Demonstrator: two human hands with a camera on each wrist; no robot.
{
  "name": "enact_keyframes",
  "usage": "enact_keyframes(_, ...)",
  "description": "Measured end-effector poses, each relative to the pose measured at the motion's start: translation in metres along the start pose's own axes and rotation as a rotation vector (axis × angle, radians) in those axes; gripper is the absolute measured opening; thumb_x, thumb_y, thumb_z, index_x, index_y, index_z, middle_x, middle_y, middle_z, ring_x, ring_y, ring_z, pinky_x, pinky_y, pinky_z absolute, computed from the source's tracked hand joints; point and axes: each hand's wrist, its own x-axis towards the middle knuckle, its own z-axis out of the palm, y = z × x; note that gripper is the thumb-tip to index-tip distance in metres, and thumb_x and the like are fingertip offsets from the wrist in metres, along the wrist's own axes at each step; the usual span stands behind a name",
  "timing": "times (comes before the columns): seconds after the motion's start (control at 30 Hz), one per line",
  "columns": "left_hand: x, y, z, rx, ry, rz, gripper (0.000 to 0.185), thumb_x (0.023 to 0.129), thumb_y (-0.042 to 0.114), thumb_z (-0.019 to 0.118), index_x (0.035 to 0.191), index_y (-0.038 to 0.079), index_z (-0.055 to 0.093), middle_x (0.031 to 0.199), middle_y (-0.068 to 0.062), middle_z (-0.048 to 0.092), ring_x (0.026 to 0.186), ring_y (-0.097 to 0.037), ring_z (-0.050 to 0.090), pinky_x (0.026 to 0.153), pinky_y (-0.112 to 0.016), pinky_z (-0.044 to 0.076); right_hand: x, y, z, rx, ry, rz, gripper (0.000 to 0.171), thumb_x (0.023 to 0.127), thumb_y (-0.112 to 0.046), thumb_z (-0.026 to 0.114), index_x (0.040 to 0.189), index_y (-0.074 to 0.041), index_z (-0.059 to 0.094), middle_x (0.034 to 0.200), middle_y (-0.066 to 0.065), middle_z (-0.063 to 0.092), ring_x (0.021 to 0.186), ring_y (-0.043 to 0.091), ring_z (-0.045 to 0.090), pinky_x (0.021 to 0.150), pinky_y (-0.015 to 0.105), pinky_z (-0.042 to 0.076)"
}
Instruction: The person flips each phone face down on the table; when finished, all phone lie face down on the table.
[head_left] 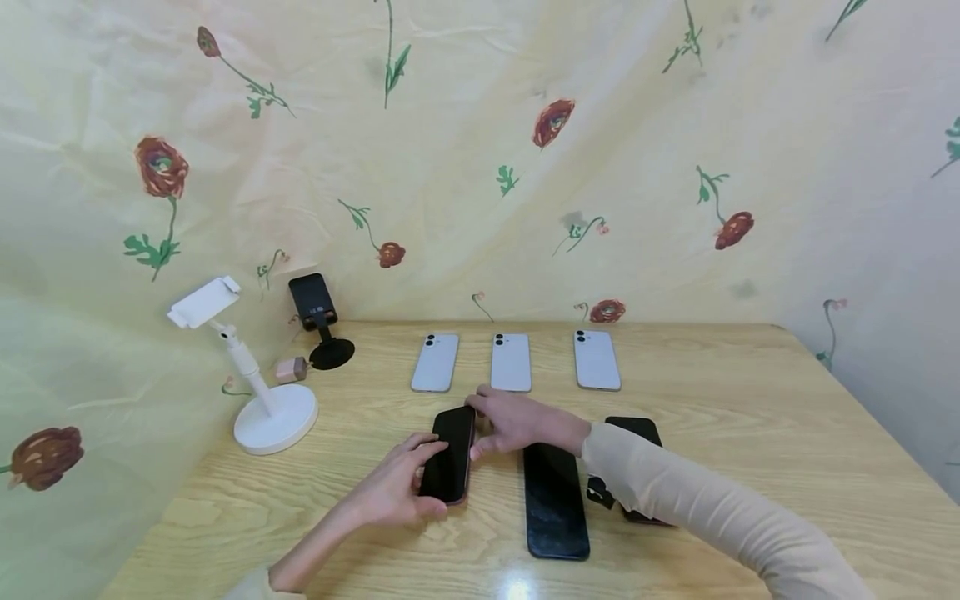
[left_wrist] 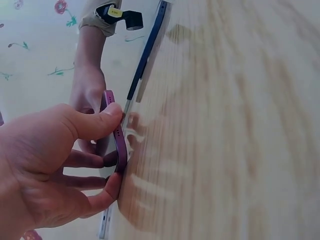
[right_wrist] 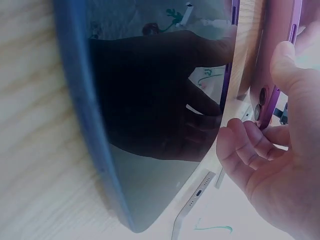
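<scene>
A smartphone [head_left: 451,467] with a black screen and a purple frame is between both hands, screen up, just above or on the wooden table. My left hand [head_left: 390,490] grips its lower end; in the left wrist view the thumb and fingers hold the purple edge [left_wrist: 120,150]. My right hand [head_left: 513,422] holds its upper right part. The right wrist view shows that thumb [right_wrist: 286,62] on the side edge and curled fingers by the rear camera lenses [right_wrist: 259,107]. A larger dark phone [head_left: 555,512] lies under my right wrist.
Three white phones [head_left: 437,363] [head_left: 512,363] [head_left: 597,361] lie face down in a row behind. Another dark phone [head_left: 636,428] lies partly under the right sleeve. At left stand a white phone stand [head_left: 273,417], a black phone stand [head_left: 331,354] and a small pinkish block [head_left: 289,371]. A flowered cloth [head_left: 465,167] hangs behind.
</scene>
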Motion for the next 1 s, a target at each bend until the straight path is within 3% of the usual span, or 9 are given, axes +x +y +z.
enact_keyframes(0.1, 0.0, -0.002, -0.001, 0.001, -0.006, 0.007, 0.084, 0.078, 0.037, 0.086, 0.141, -0.004, 0.05, 0.144, -0.023, 0.045, 0.124, -0.042, 0.048, 0.099, -0.059, 0.04, 0.0, -0.001, -0.002, 0.013, -0.007, 0.012, 0.076, 0.082, -0.051, 0.079, 0.131, 0.002, 0.056, 0.099, 0.004, 0.05, 0.072, 0.014, 0.048, 0.066, 0.028, 0.044)
enact_keyframes(0.2, -0.001, -0.002, -0.001, -0.002, -0.009, 0.02, 0.085, 0.078, 0.034, 0.086, 0.144, -0.002, 0.047, 0.143, -0.021, 0.046, 0.121, -0.037, 0.05, 0.099, -0.057, 0.041, 0.001, -0.003, -0.005, 0.04, -0.014, 0.03, 0.074, 0.083, -0.051, 0.079, 0.131, 0.0, 0.056, 0.101, 0.005, 0.052, 0.073, 0.014, 0.049, 0.066, 0.029, 0.045)
enact_keyframes(0.37, -0.002, -0.002, -0.003, -0.057, -0.034, 0.04, 0.087, 0.082, 0.02, 0.085, 0.151, -0.001, 0.037, 0.143, -0.019, 0.045, 0.098, -0.021, 0.058, 0.087, -0.038, 0.051, 0.003, -0.006, -0.008, 0.08, -0.009, 0.042, 0.074, 0.085, -0.049, 0.078, 0.134, 0.001, 0.055, 0.107, 0.008, 0.056, 0.078, 0.015, 0.053, 0.07, 0.03, 0.048)
enact_keyframes(0.43, -0.003, -0.003, -0.004, -0.091, -0.046, 0.056, 0.088, 0.083, 0.016, 0.084, 0.153, -0.002, 0.033, 0.143, -0.021, 0.044, 0.094, -0.02, 0.061, 0.082, -0.032, 0.053, 0.003, -0.009, -0.009, 0.093, -0.009, 0.05, 0.074, 0.086, -0.047, 0.077, 0.136, 0.002, 0.053, 0.109, 0.01, 0.056, 0.079, 0.015, 0.055, 0.071, 0.03, 0.049)
enact_keyframes(0.6, -0.005, -0.006, -0.005, -0.137, -0.065, 0.077, 0.091, 0.083, 0.011, 0.082, 0.154, -0.003, 0.028, 0.145, -0.026, 0.042, 0.109, -0.03, 0.062, 0.089, -0.033, 0.053, 0.006, -0.014, -0.011, 0.131, -0.01, 0.069, 0.067, 0.087, -0.046, 0.076, 0.132, -0.001, 0.055, 0.108, 0.01, 0.057, 0.081, 0.015, 0.056, 0.071, 0.029, 0.049)
enact_keyframes(0.73, -0.004, -0.007, -0.007, -0.197, -0.095, 0.048, 0.093, 0.083, 0.008, 0.081, 0.156, -0.002, 0.025, 0.145, -0.028, 0.041, 0.112, -0.033, 0.061, 0.09, -0.031, 0.052, 0.007, -0.016, -0.011, 0.148, -0.005, 0.083, 0.061, 0.088, -0.046, 0.075, 0.128, -0.003, 0.057, 0.107, 0.01, 0.058, 0.082, 0.015, 0.056, 0.072, 0.029, 0.05)
enact_keyframes(0.87, -0.004, -0.007, -0.011, -0.255, -0.124, 0.03, 0.095, 0.084, 0.005, 0.079, 0.158, -0.001, 0.021, 0.144, -0.028, 0.042, 0.111, -0.032, 0.06, 0.09, -0.029, 0.052, 0.009, -0.018, -0.011, 0.162, 0.0, 0.087, 0.069, 0.089, -0.046, 0.074, 0.135, 0.001, 0.054, 0.109, 0.011, 0.058, 0.084, 0.017, 0.058, 0.073, 0.029, 0.05)
enact_keyframes(1.0, -0.006, -0.006, -0.015, -0.25, -0.132, 0.052, 0.098, 0.084, 0.008, 0.08, 0.158, -0.002, 0.017, 0.139, -0.023, 0.047, 0.104, -0.027, 0.059, 0.088, -0.031, 0.053, 0.012, -0.022, -0.011, 0.201, 0.008, 0.073, 0.076, 0.09, -0.045, 0.074, 0.141, 0.005, 0.048, 0.109, 0.014, 0.058, 0.085, 0.02, 0.06, 0.072, 0.028, 0.05)
